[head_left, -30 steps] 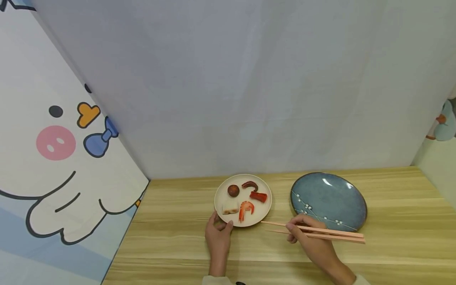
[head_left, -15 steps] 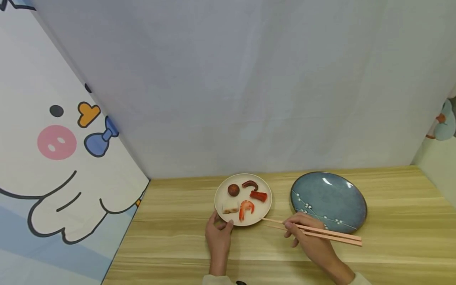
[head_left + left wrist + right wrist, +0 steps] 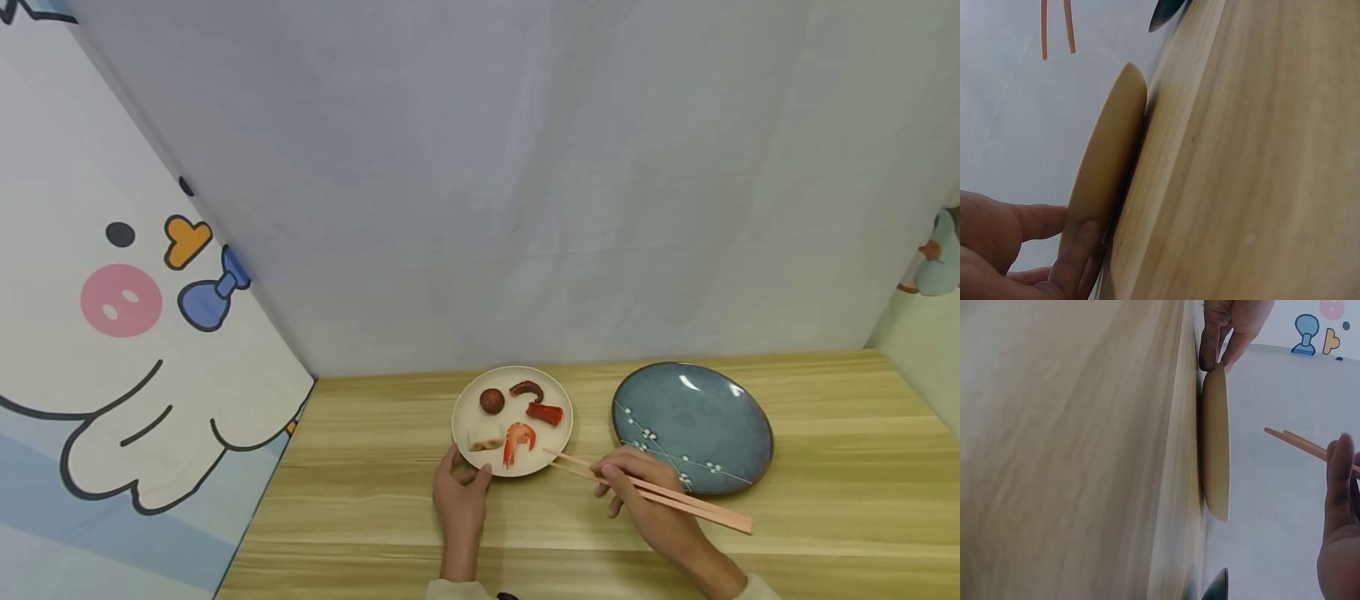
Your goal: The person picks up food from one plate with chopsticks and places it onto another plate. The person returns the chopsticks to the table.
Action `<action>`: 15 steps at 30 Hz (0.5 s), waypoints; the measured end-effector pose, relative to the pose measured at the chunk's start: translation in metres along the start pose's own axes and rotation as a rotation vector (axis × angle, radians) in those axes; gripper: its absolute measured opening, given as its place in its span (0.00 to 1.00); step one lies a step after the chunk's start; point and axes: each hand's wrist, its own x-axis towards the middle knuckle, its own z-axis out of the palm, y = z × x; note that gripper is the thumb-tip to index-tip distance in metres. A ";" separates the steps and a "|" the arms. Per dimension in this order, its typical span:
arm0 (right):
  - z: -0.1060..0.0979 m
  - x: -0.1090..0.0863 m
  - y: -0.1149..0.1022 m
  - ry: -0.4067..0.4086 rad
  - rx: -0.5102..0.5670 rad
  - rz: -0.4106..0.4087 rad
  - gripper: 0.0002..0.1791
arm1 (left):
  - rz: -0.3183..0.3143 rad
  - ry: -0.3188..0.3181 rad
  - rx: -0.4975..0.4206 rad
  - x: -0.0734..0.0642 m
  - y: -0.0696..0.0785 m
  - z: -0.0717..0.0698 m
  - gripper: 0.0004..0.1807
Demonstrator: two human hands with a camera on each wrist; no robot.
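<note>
My left hand (image 3: 460, 496) grips the near left rim of a small cream plate (image 3: 462, 392), thumb at the rim and fingers against its outer side in the left wrist view. On the plate lie a shrimp (image 3: 517, 440), a red chunk (image 3: 545, 413), a dark curled tentacle (image 3: 528, 388), a round brown mushroom-like piece (image 3: 492, 401) and a white block with browned spots (image 3: 485, 437). My right hand (image 3: 648, 492) holds a pair of pinkish chopsticks (image 3: 693, 504). Their tips are slightly apart over the plate's near right rim, above it in the right wrist view, with nothing between them.
A larger blue oval plate (image 3: 690, 417) with a white blossom pattern sits to the right, partly behind my right hand. Both plates stand on a wooden table (image 3: 360, 500) near its back edge. A pale cloth wall (image 3: 525, 183) rises behind, with a cartoon-printed panel (image 3: 150, 400) on the left.
The chopstick tips have moved forward and slightly left, from the plate's near edge to over its rim, as the right hand tilts their back ends nearer. The left hand and the plate stay put.
</note>
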 end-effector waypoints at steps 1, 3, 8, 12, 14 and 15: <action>0.000 0.000 0.000 0.001 -0.001 0.007 0.12 | 0.000 0.001 0.000 0.000 0.000 0.000 0.35; 0.001 0.000 0.000 0.001 -0.002 0.015 0.11 | 0.003 0.000 -0.001 0.000 0.000 0.000 0.35; 0.002 0.000 -0.001 -0.002 0.021 0.051 0.08 | 0.012 -0.001 0.003 0.000 -0.001 0.000 0.35; 0.004 0.001 0.000 0.008 0.026 0.072 0.09 | 0.018 -0.001 0.008 0.000 -0.001 0.000 0.35; 0.005 0.003 0.000 0.010 0.022 0.074 0.10 | 0.019 -0.002 0.005 0.000 -0.001 0.000 0.35; 0.005 0.003 0.000 0.007 0.020 0.076 0.10 | 0.021 -0.003 0.004 0.000 -0.001 0.000 0.35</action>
